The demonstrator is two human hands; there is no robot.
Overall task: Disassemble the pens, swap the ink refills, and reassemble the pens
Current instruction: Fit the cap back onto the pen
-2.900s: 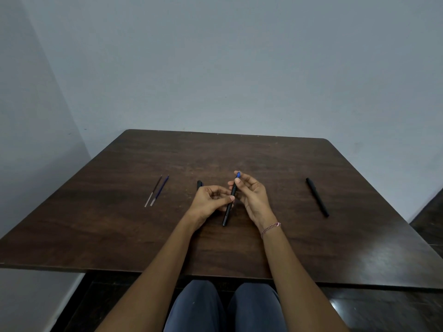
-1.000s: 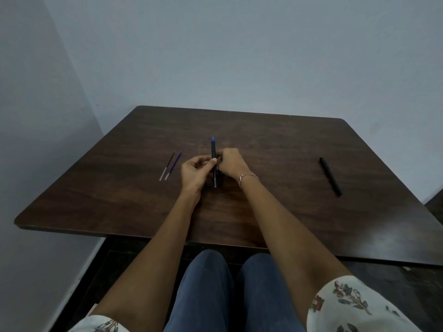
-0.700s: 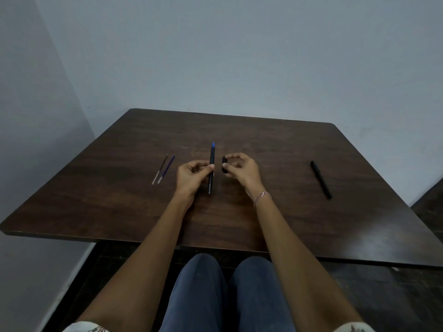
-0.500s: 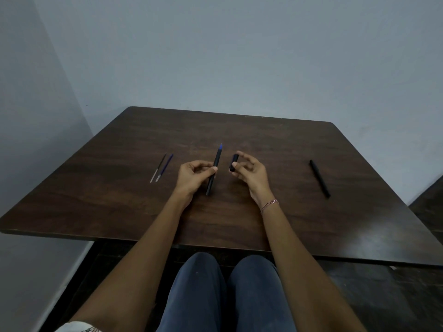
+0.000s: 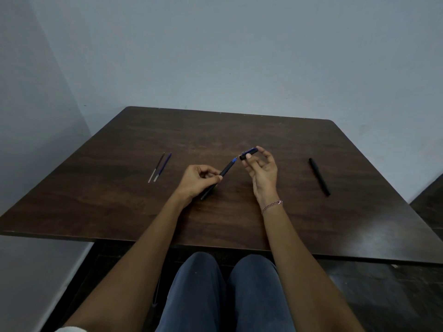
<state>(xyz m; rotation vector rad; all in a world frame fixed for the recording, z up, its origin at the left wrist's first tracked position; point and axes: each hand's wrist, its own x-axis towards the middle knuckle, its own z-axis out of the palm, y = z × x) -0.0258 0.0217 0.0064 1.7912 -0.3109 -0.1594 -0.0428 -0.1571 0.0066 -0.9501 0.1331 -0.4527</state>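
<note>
My left hand [image 5: 199, 180] grips a black pen barrel [image 5: 221, 174] with a blue tip, tilted up to the right above the table. My right hand [image 5: 262, 171] pinches a short dark cap [image 5: 248, 153] between thumb and fingers, its open end just right of the blue tip and apart from it. Two thin ink refills [image 5: 160, 167], one dark and one blue, lie side by side on the table to the left. A second black pen [image 5: 319, 176] lies whole on the right.
The dark wooden table [image 5: 215, 130] stands in a corner, with pale walls behind and to the left. Its near edge runs above my knees. A dark floor shows at the right.
The cap has come off the pen and stays in my right hand. The barrel has tilted to the right in my left hand, and the cap now sits close to the blue tip.
</note>
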